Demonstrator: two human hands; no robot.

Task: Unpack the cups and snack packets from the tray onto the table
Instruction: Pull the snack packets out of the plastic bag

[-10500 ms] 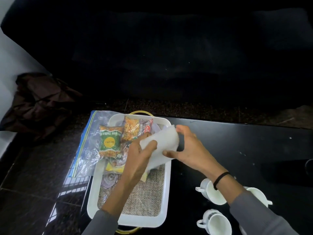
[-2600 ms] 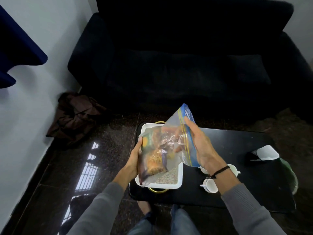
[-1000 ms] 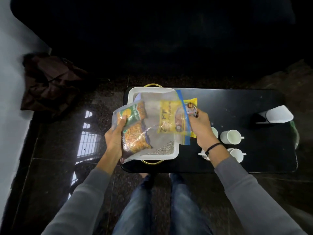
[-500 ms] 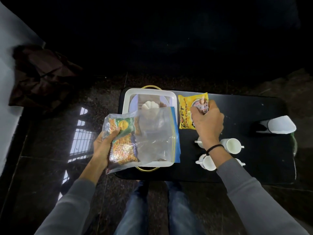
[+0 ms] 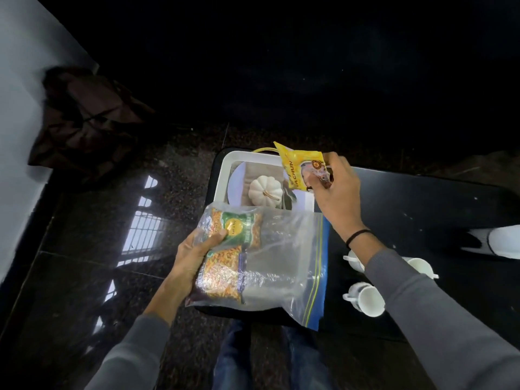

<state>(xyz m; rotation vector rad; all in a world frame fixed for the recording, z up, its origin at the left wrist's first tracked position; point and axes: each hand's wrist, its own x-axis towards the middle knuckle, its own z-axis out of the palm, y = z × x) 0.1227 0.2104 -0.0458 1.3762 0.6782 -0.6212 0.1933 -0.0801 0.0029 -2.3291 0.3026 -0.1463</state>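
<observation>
Left hand (image 5: 191, 257) closed around near-left end of clear zip bag (image 5: 281, 266), grip pinching green-and-orange snack packets (image 5: 233, 249) through plastic; bag held over near end of white tray (image 5: 222, 178). Right hand (image 5: 337, 198) closed on yellow snack packet (image 5: 295, 164), raised above tray's far-right corner. White pumpkin-shaped piece (image 5: 264, 190) sits inside tray. White cups (image 5: 368, 299) stand on black bench (image 5: 422, 206), near right, beside grey sleeve (image 5: 416, 299).
</observation>
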